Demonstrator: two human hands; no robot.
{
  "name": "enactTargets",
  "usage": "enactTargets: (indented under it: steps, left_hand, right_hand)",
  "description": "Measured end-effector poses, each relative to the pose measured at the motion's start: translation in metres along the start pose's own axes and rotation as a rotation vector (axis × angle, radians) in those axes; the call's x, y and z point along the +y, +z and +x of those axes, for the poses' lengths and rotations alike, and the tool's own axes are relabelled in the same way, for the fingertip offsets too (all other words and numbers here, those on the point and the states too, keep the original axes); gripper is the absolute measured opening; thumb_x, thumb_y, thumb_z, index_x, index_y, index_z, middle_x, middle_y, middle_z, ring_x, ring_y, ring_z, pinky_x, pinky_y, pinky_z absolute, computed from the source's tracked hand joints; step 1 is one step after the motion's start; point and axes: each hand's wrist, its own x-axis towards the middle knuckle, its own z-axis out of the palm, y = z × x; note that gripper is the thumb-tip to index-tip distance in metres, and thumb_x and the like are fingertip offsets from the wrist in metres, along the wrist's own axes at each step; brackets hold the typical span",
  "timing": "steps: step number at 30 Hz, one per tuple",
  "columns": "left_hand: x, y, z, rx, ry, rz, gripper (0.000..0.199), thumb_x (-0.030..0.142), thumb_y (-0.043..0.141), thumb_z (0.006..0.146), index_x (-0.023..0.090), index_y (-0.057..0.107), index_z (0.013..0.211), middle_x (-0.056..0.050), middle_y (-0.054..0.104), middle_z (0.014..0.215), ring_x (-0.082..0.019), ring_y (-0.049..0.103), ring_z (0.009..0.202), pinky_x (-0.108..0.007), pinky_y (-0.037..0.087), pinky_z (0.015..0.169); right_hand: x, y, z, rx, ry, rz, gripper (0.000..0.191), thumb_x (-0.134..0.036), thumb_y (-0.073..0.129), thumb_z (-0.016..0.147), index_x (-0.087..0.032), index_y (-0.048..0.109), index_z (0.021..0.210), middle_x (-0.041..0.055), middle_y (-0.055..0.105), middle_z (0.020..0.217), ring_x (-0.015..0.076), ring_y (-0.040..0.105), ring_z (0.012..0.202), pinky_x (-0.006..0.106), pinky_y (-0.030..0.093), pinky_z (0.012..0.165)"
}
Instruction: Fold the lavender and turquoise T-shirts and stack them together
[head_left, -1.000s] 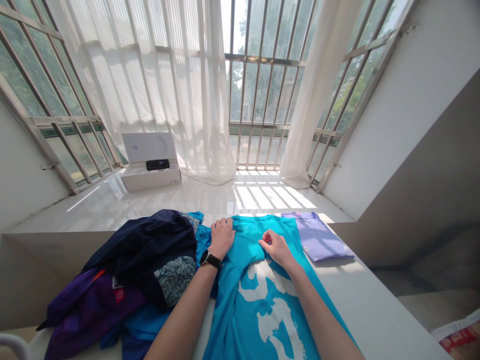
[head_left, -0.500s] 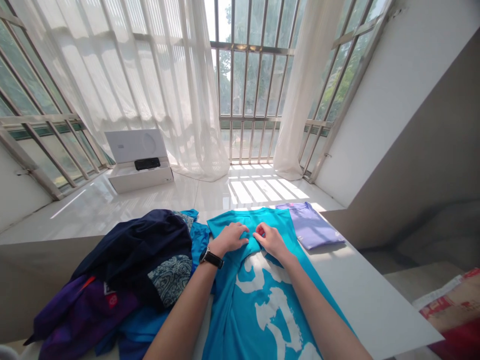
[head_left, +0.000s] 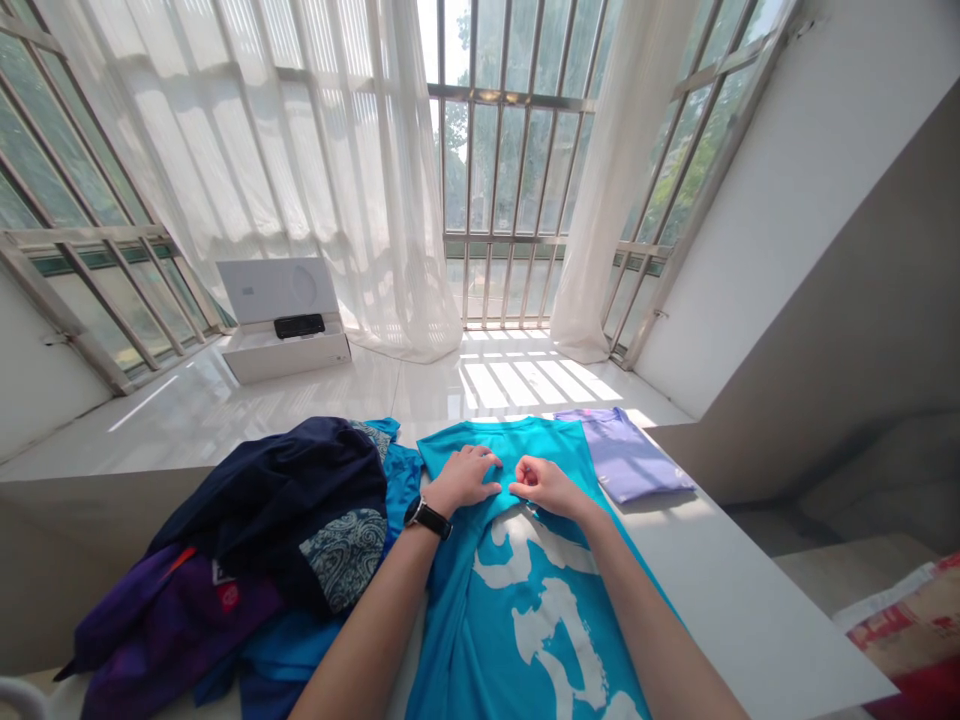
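And here it is, one turquoise, smooth-knit T-shirt [head_left: 484, 620] spread lengthwise on the white, flat-topped desk [head_left: 735, 600], bold white brush-stroke lettering [head_left: 531, 640] running down its soft, rippled cloth! Two bare hands at work near the neckline: the left hand [head_left: 466, 478] lies on the fabric, fingers loosely bent and released, one round-faced, black-strapped watch [head_left: 427, 517] at the wrist. Just beside it the right hand [head_left: 550, 487] curls its fingers inward; whether they pinch any cloth, I cannot tell!

Over on the right, one lavender garment [head_left: 637, 455], folded into a flat, neat shape. On the left, a crumpled heap: navy cloth [head_left: 277, 500] with a paisley panel [head_left: 343, 560], shiny purple fabric [head_left: 150, 640] below. Beyond, one open white box [head_left: 289, 358] holds one black object [head_left: 298, 326], and two sheer white curtains [head_left: 300, 170] hang in folds
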Motion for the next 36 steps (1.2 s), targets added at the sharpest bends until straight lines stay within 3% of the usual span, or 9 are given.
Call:
enactTargets:
  steps: [9, 17, 24, 28, 36]
  left_hand:
    - [-0.001, 0.001, 0.001, -0.017, -0.008, -0.013, 0.044, 0.043, 0.065, 0.092, 0.025, 0.061, 0.132, -0.009, 0.052, 0.147, -0.033, 0.048, 0.132, -0.044, 0.042, 0.109]
    - [-0.002, 0.001, 0.002, -0.066, 0.000, -0.025, 0.062, 0.054, 0.072, 0.083, 0.023, 0.059, 0.135, -0.013, 0.047, 0.152, -0.036, 0.043, 0.138, -0.048, 0.040, 0.111]
    - [0.000, -0.001, 0.000, -0.075, -0.011, -0.035, 0.058, 0.052, 0.067, 0.087, 0.023, 0.057, 0.136, -0.013, 0.046, 0.152, -0.036, 0.042, 0.138, -0.049, 0.040, 0.111]
    - [0.003, -0.001, 0.000, -0.073, -0.024, -0.035, 0.054, 0.052, 0.062, 0.089, 0.023, 0.057, 0.135, -0.013, 0.046, 0.152, -0.036, 0.043, 0.138, -0.049, 0.040, 0.111]
    - [0.009, -0.001, -0.001, -0.056, -0.042, -0.022, 0.062, 0.053, 0.074, 0.081, 0.024, 0.057, 0.133, -0.013, 0.048, 0.149, -0.037, 0.044, 0.135, -0.049, 0.040, 0.108]
  right_hand:
    - [-0.002, -0.003, -0.002, 0.050, -0.025, -0.192, 0.016, -0.028, 0.067, 0.078, -0.022, 0.053, 0.071, -0.0038, 0.059, 0.063, 0.0134, 0.055, 0.062, 0.025, 0.034, 0.056]
    - [-0.001, 0.001, -0.001, -0.006, -0.065, -0.084, 0.012, -0.028, 0.068, 0.075, -0.021, 0.058, 0.073, -0.0030, 0.062, 0.066, 0.0140, 0.057, 0.062, 0.024, 0.038, 0.056]
    - [0.000, -0.007, 0.004, 0.180, -0.073, -0.087, 0.019, -0.039, 0.065, 0.081, -0.022, 0.061, 0.074, -0.0015, 0.063, 0.065, 0.0146, 0.056, 0.060, 0.026, 0.039, 0.058]
    - [-0.001, -0.011, 0.001, 0.147, -0.037, -0.217, 0.016, -0.037, 0.063, 0.082, -0.023, 0.065, 0.076, -0.0002, 0.067, 0.067, 0.0161, 0.059, 0.062, 0.027, 0.038, 0.058]
    - [-0.005, -0.018, -0.004, 0.078, 0.002, -0.265, 0.012, -0.034, 0.064, 0.082, -0.023, 0.069, 0.082, 0.0013, 0.071, 0.071, 0.0180, 0.064, 0.067, 0.027, 0.041, 0.060]
